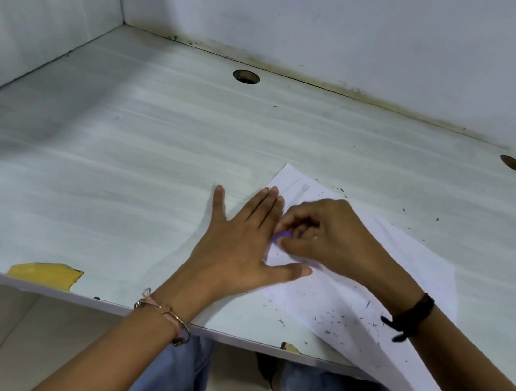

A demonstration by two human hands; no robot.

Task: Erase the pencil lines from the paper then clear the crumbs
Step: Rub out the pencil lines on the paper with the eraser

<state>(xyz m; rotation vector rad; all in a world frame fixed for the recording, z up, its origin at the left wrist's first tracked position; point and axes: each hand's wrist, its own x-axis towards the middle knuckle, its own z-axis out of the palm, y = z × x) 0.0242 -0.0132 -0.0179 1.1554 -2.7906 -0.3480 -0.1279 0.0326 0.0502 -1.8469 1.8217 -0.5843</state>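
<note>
Left hand (239, 246) flat, palm down, fingers spread, grasping nothing; pins left edge of paper (404, 284) to desk (102, 172), thumb stretched right under other hand. Purple eraser (282, 235) just right of left index finger, pinched between right thumb and fingertips, pressed on sheet. Right hand (327, 236) curled, knuckles up, wrist angled from lower right. Pencil lines (292, 189) beyond fingertips; crumbs (331, 320) scattered over near part of paper.

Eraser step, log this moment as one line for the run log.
stage: erasing | left hand: flat on paper | right hand: pinching eraser | crumbs: uncleared
</note>
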